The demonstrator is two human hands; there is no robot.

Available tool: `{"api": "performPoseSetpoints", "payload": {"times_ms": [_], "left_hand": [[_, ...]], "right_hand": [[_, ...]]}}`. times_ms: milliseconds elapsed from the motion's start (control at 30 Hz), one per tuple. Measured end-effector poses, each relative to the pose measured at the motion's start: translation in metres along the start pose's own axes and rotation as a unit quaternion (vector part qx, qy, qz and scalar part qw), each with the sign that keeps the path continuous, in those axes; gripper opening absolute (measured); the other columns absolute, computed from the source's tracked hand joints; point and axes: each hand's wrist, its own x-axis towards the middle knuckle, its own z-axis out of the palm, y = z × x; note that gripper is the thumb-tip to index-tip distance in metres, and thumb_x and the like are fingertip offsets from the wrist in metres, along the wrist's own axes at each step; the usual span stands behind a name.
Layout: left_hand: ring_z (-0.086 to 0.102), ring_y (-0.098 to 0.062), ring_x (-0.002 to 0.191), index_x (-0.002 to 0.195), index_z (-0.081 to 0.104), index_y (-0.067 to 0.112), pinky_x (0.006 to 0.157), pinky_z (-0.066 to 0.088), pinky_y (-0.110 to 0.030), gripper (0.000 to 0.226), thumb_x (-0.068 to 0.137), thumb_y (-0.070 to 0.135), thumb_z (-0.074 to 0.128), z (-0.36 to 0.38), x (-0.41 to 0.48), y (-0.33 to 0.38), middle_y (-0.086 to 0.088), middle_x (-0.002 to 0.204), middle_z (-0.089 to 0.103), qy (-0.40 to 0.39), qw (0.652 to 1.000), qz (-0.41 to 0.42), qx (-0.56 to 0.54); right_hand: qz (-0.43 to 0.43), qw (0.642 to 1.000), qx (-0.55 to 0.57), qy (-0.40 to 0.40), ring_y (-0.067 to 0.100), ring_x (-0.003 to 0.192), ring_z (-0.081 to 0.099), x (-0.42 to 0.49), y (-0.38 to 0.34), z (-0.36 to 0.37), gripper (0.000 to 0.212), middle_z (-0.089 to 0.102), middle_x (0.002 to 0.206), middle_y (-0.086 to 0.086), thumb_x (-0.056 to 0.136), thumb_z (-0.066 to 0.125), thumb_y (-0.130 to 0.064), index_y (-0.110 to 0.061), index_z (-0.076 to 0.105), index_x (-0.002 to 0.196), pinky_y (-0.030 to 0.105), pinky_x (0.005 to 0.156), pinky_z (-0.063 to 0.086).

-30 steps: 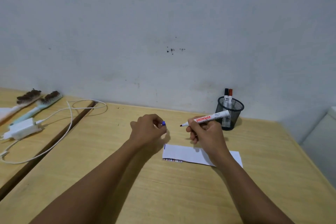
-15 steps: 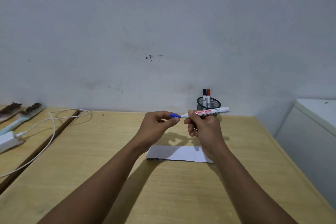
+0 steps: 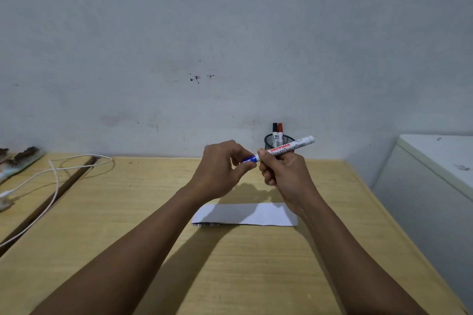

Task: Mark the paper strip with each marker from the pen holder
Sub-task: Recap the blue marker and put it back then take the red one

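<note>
Our hands are meeting above the paper strip (image 3: 245,213) on the desk (image 3: 128,212) — right hand (image 3: 284,174) gripping the marker (image 3: 289,147), left hand (image 3: 220,169) pinching its blue cap (image 3: 249,159) — probably for capping.

"SNOWMAN Boardmarker" on marker (image 3: 286,148)

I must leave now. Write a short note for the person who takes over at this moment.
Right hand holds the blue marker above the table.
Left hand pinches its blue cap, at the marker's tip.
Paper strip lies flat below; marks show at its left edge.
Pen holder holds a black and a red marker.
Left: return blue, mark with whichever remain unused.
</note>
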Motion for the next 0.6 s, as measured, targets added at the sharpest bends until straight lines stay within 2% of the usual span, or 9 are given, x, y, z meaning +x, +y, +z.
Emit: {"api": "performPoseSetpoints", "payload": {"times_ms": [67,133,233,300,367,400,467,500,600], "left_hand": [[0.058,-0.012,0.066,0.086,0.073,0.021,0.078,0.042,-0.042,0.007,0.082,0.024,0.077,0.005,-0.001,-0.003,0.009,0.075,0.064,0.031,0.99,0.079,0.112],[0.058,-0.015,0.066,0.087,0.072,0.021,0.074,0.039,-0.043,0.008,0.083,0.027,0.075,0.01,0.0,-0.005,0.007,0.074,0.063,0.047,0.975,0.126,0.178],[0.059,-0.016,0.073,0.094,0.074,0.027,0.076,0.033,-0.041,0.011,0.087,0.035,0.07,0.01,0.016,0.001,0.008,0.081,0.065,0.029,0.969,0.112,0.221],[0.058,-0.013,0.074,0.097,0.074,0.032,0.078,0.032,-0.041,0.012,0.089,0.038,0.068,0.006,0.036,0.005,0.01,0.085,0.065,0.04,0.973,0.083,0.213],[0.056,-0.011,0.073,0.098,0.074,0.033,0.08,0.034,-0.042,0.013,0.088,0.04,0.067,0.002,0.056,0.006,0.01,0.088,0.066,0.058,0.972,0.085,0.211],[0.053,-0.009,0.072,0.098,0.074,0.033,0.08,0.034,-0.042,0.013,0.088,0.04,0.067,0.002,0.065,0.008,0.01,0.09,0.066,0.061,0.971,0.095,0.212],[0.047,-0.006,0.071,0.098,0.074,0.032,0.08,0.033,-0.042,0.014,0.088,0.039,0.069,0.004,0.08,0.012,0.01,0.092,0.068,0.06,0.968,0.122,0.209],[0.046,-0.005,0.07,0.098,0.074,0.031,0.08,0.033,-0.041,0.014,0.087,0.038,0.07,0.007,0.086,0.015,0.01,0.092,0.069,0.06,0.967,0.138,0.206],[0.05,-0.005,0.07,0.096,0.074,0.029,0.08,0.033,-0.041,0.014,0.085,0.039,0.072,0.02,0.101,0.023,0.011,0.092,0.07,0.061,0.962,0.186,0.189]], "right_hand": [[0.024,0.999,0.037,0.002,0.011,0.051,0.046,0.0,0.002,0.0,0.02,0.057,0.062,0.003,0.093,0.069,-0.022,-0.007,0.065,0.08,0.022,0.049,0.039],[0.062,0.995,0.08,-0.006,0.011,0.052,0.046,-0.001,0.001,0.0,0.02,0.056,0.065,0.004,0.093,0.069,-0.021,-0.007,0.065,0.08,0.023,0.05,0.039],[0.08,0.995,0.043,0.048,0.011,0.048,0.045,0.004,-0.003,-0.007,0.032,0.057,0.062,0.005,0.09,0.073,-0.034,-0.006,0.066,0.077,0.021,0.045,0.038],[0.009,0.986,-0.089,0.141,0.012,0.048,0.045,0.012,-0.005,-0.017,0.043,0.055,0.058,0.003,0.083,0.076,-0.046,-0.007,0.063,0.072,0.022,0.047,0.038],[-0.107,0.954,-0.195,0.199,0.01,0.051,0.047,0.022,-0.009,-0.029,0.032,0.056,0.062,0.001,0.082,0.078,-0.042,-0.014,0.061,0.083,0.024,0.053,0.04],[-0.159,0.94,-0.235,0.188,0.008,0.054,0.048,0.026,-0.013,-0.034,0.026,0.057,0.068,-0.001,0.083,0.079,-0.033,-0.018,0.061,0.095,0.023,0.056,0.041],[-0.216,0.912,-0.321,0.133,0.004,0.064,0.049,0.037,-0.02,-0.041,0.033,0.057,0.084,-0.006,0.085,0.075,-0.019,-0.022,0.061,0.115,0.025,0.064,0.047],[-0.225,0.9,-0.354,0.116,0.005,0.069,0.052,0.043,-0.023,-0.043,0.035,0.057,0.091,-0.007,0.086,0.073,-0.017,-0.023,0.062,0.119,0.029,0.068,0.051],[-0.242,0.878,-0.394,0.123,0.017,0.079,0.059,0.058,-0.025,-0.045,0.019,0.062,0.094,-0.003,0.09,0.068,-0.023,-0.021,0.067,0.109,0.037,0.067,0.052]]}}
